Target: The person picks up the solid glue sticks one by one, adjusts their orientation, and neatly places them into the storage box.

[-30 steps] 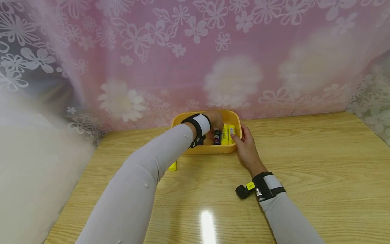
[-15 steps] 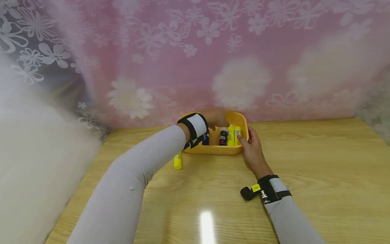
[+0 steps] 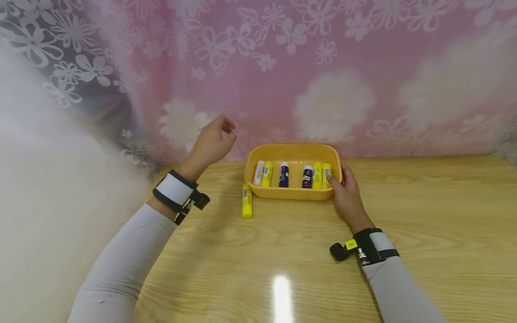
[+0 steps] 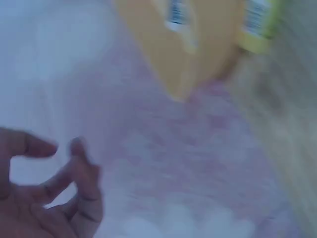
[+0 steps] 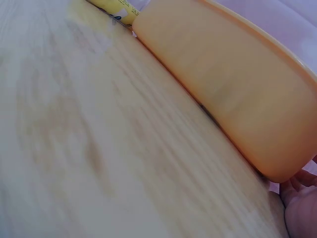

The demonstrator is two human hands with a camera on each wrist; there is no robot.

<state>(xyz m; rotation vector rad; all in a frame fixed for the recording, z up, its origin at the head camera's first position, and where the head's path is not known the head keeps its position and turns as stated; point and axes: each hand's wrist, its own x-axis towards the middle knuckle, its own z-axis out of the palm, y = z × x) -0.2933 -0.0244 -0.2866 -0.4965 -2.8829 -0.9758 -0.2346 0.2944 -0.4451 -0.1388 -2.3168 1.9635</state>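
My left hand (image 3: 214,141) is raised to the left of an orange-yellow plastic basket (image 3: 295,194), its fingers loosely bent around nothing. In the left wrist view the left hand (image 4: 54,188) shows a gap between thumb and fingertips. My right hand (image 3: 348,195) grips the right end of the basket, thumb over the rim; only part of this hand (image 5: 302,206) enters the right wrist view. Inside lie several glue sticks: a white one (image 3: 259,173) and a yellow one (image 3: 267,174) at left, a dark blue one (image 3: 284,175) mid-left, another dark blue one (image 3: 307,177) and two yellow ones (image 3: 317,176) at right.
One yellow glue stick (image 3: 247,202) lies on the wooden table (image 3: 307,251) just outside the basket's front left corner. Behind the basket hangs a pink flowered curtain (image 3: 258,89). Black wrist cameras jut out from both wrists.
My left hand has come up out of the basket and swung left, uncovering the glue sticks inside. The right hand keeps its grip on the basket's right end. The head view has shifted slightly.
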